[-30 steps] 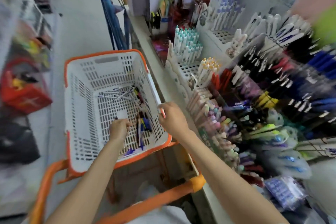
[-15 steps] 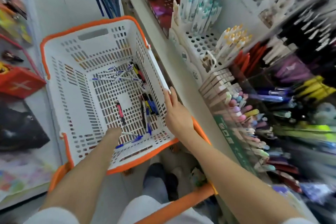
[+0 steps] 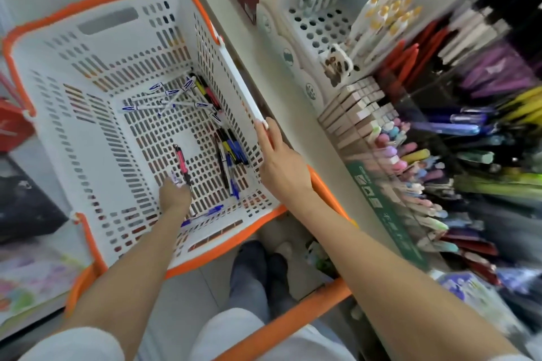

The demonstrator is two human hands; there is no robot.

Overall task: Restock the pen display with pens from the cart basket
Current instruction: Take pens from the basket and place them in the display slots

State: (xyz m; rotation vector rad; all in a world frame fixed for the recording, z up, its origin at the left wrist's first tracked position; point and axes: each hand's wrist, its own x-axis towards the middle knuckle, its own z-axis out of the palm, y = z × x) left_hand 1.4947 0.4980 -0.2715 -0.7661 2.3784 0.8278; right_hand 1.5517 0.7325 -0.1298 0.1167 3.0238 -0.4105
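Left hand (image 3: 175, 195) has reached the pink pen (image 3: 181, 162) on the basket (image 3: 58, 102) floor.

Basket: white perforated plastic cart basket (image 3: 96, 47) with an orange rim, upright, just left of the shelf.
White pens: several slim white pens with blue-printed caps (image 3: 164, 99) lie flat and criss-crossed on the far part of the basket floor.
Corner pens: a few black, yellow and pink pens (image 3: 202, 89) lie side by side in the far right corner.
Dark pens: a cluster of black, yellow and blue pens (image 3: 230, 152) lies along the foot of the right wall.
Pink pen: one pink-and-black pen (image 3: 182, 165) lies alone mid-floor, pointing near to far.
Blue pen: one blue pen (image 3: 212, 210) lies crosswise by the near wall.
Display: tiered pen display (image 3: 319, 26) on the right, packed with slanted rows of white, red, purple, yellow and pastel pens; its right part is blurred.
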